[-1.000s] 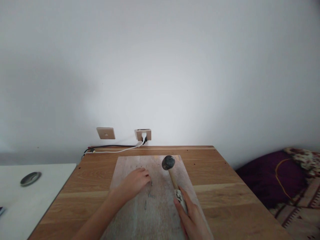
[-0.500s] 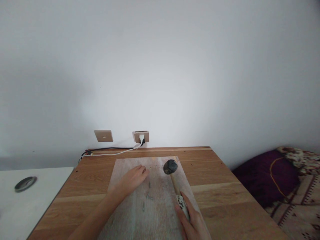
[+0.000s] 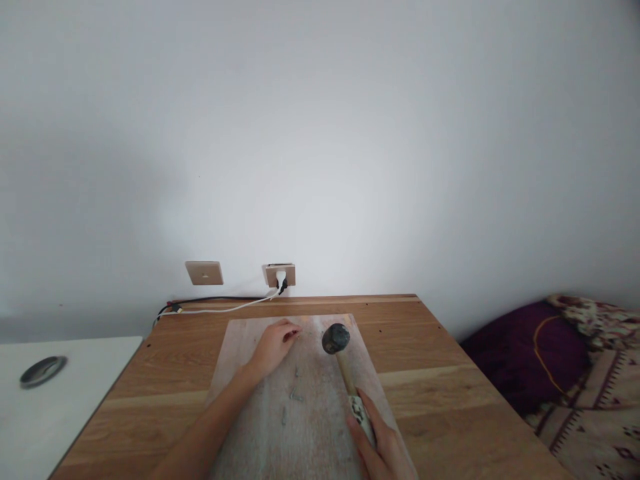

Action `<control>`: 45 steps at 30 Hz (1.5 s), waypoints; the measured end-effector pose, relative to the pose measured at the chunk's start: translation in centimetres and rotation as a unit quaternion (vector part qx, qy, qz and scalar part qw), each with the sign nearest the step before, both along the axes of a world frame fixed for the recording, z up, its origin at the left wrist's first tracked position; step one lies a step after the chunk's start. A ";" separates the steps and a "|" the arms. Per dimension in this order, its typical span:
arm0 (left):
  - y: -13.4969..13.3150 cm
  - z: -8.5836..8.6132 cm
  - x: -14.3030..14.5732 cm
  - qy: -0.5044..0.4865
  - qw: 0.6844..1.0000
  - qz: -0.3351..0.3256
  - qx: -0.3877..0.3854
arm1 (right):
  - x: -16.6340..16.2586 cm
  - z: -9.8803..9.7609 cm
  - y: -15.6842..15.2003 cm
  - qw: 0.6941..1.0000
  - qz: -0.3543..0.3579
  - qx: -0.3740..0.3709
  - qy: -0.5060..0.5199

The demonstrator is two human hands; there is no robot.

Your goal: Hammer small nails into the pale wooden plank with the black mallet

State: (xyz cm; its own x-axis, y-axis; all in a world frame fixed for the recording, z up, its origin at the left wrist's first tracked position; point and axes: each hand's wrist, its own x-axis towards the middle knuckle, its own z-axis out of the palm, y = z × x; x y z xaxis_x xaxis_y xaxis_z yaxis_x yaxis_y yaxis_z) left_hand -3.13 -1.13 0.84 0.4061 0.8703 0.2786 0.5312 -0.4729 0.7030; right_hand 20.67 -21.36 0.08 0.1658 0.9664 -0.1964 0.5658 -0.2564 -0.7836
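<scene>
My right hand (image 3: 379,437) is wrapped round the pale, dark-blotched grip of a mallet (image 3: 346,373). Its black head points away from me, over the right part of a worn, whitish board (image 3: 260,440). At the board's far left part, my left hand (image 3: 277,343) is closed in a pinch, thumb and forefinger together. Whatever those fingertips hold is too small to make out. Several small metal pieces, like nails or screws (image 3: 297,397), lie on the board nearer to me than the left hand.
The board lies on a wooden table (image 3: 440,400) against a white wall. Cables (image 3: 225,309) run along the back edge to a wall socket (image 3: 281,275). A white surface (image 3: 75,420) at left bears a dark oval object (image 3: 43,371). Purple and patterned fabric (image 3: 545,360) lies at right.
My left hand has lifted and turned slightly, its fingertips now pinched toward the right. The mallet, still in my right hand, has barely moved. The whole view has shifted a little.
</scene>
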 end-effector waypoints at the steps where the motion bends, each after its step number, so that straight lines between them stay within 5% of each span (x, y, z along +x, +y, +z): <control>1: 0.0 -0.2 0.0 0.001 1.000 0.001 0.001 | -0.1 0.1 -0.1 1.000 -0.003 0.002 -0.001; 10: -0.6 0.3 0.3 0.021 0.999 -0.019 0.019 | -0.6 1.1 0.2 1.000 -0.012 -0.017 -0.013; 15: -0.5 0.4 0.5 -0.002 0.999 0.011 -0.046 | -2.5 1.8 1.7 0.999 -0.024 0.034 0.006; 22: -0.3 0.2 0.2 -0.014 0.997 0.022 -0.071 | -4.4 2.4 4.1 0.996 0.056 0.063 0.026; 26: -1.9 1.0 -1.3 0.060 0.998 0.037 0.003 | -4.3 2.1 4.4 0.996 0.071 0.057 0.026; 28: -3.5 1.8 -1.9 0.151 0.983 -0.029 0.095 | -4.1 1.9 4.2 0.996 0.057 0.061 0.029; 32: -6.6 3.1 -1.7 0.278 0.903 -0.199 0.258 | -3.3 1.8 3.2 0.998 0.017 0.064 0.013; 38: -6.8 2.8 -1.2 0.311 0.883 -0.222 0.271 | -1.9 2.2 2.0 0.999 -0.005 0.044 -0.010; 41: -5.1 2.5 -1.7 0.256 0.928 -0.175 0.204 | -1.4 2.1 1.7 0.999 -0.012 0.041 -0.019; 45: -2.5 2.2 -2.0 0.094 0.993 0.023 0.066 | -1.4 1.8 1.5 0.999 -0.004 0.046 -0.017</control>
